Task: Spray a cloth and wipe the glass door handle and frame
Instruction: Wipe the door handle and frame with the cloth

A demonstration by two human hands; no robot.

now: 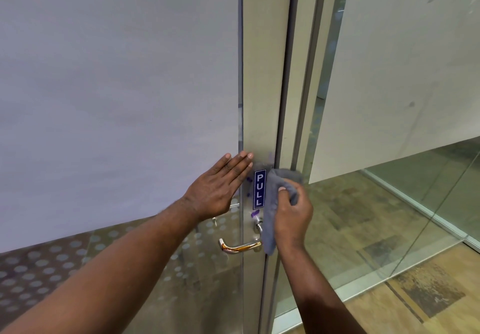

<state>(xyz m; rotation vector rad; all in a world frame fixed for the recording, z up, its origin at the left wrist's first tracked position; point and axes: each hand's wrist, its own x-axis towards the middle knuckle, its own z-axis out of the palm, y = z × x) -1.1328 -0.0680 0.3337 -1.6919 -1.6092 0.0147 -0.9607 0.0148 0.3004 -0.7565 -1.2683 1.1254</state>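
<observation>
Cloth: grey, bunched, pressed to the metal door frame just right of the blue PULL sticker. Its loose tail hangs down past the small lock knob to the root of the lever handle.

Right hand grasps the cloth, thumb on top, fingers curled round the bunch. Left hand released, fingers straight and flat, lying where the frosted glass meets the frame, just left of the sticker.

Purple smears on the frame beside and below the sticker. Judgement: frame pass under way, lever yet to do. No spray bottle in view.

Risks, judged:
- A sideways stroke over the sticker's border could lift or curl its edge
- The purple could spread rather than lift if the cloth is too dry or already loaded; wetness cannot be told here
- The hanging tail could snag on knob or lever during an upward stroke and drag the cloth out of the grasp
- The flat left palm may leave prints on the glass
- Hard pressing could swing the door if unlatched; latch state not visible. Clear glass and wood-pattern floor lie to the right, nothing there to stop it
</observation>
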